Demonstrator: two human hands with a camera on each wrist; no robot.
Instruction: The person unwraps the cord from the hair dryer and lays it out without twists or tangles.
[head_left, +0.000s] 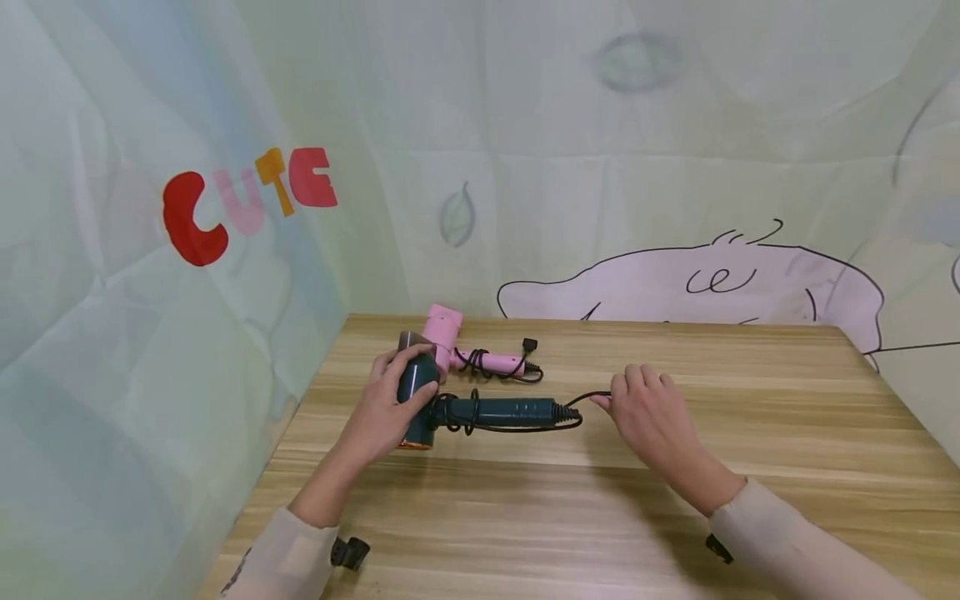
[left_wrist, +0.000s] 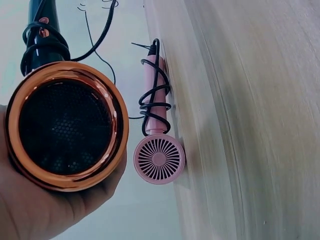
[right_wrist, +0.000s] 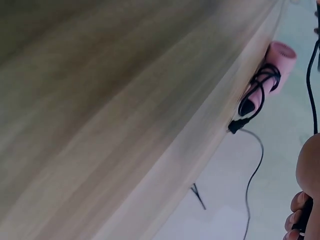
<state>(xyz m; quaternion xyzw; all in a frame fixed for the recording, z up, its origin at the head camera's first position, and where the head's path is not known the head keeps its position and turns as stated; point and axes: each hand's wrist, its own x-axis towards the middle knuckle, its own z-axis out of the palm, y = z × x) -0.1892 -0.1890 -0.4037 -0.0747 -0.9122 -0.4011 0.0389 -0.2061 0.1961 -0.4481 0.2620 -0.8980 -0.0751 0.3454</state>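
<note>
My left hand [head_left: 378, 417] grips the barrel of a dark green hair dryer [head_left: 517, 410], thumb on the near side, with the handle pointing right. A copper ring [left_wrist: 121, 125] round the dryer's dark mesh end faces the left wrist camera. Black cord [head_left: 474, 417] loops round the handle and runs from its end to my right hand [head_left: 648, 417]. The fingers there curl round a black piece [right_wrist: 303, 217] at the cord's end, mostly hidden by the hand. Behind the green dryer a pink hair dryer [head_left: 442, 329] lies on the table, black cord wound round its handle.
Both dryers are toward the left of the wood-grain table [head_left: 525, 517]. The pink dryer's black plug [head_left: 530, 344] lies near the back edge. Behind and to the left hang printed cloth walls [head_left: 390, 208], with coloured letters [head_left: 195, 242] on the left one.
</note>
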